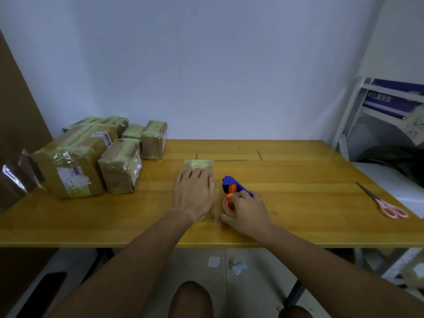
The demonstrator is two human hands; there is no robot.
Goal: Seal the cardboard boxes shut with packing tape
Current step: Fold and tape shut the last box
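1. Cardboard box, small, flat and brown, already wrapped in clear yellowish tape (199, 165), lies near the middle of the long wooden table (298, 203); I take this box as the landmark.
2. On top of the box the left hand (193, 193) rests flat, fingers straight, and presses it down against the table.
3. Just right of the box, the right hand (246, 213) grips the blue and orange plastic tape dispenser with its roll of clear tape (231, 191); the fingers curl around the roll end, and the dispenser sits on the table.
4. Far left of the box stands a group of taped brown cardboard boxes (96, 157), which look finished.
5. Far right of the box, pink-handled scissors (383, 203) lie near the table edge.
6. My judgement: the step in hand is to bring the dispenser to the box for one more strip. To do it well, keep the left palm firm so the box does not slide, start the tape beyond the edge, pull straight, and keep the left fingers away from the cutter.
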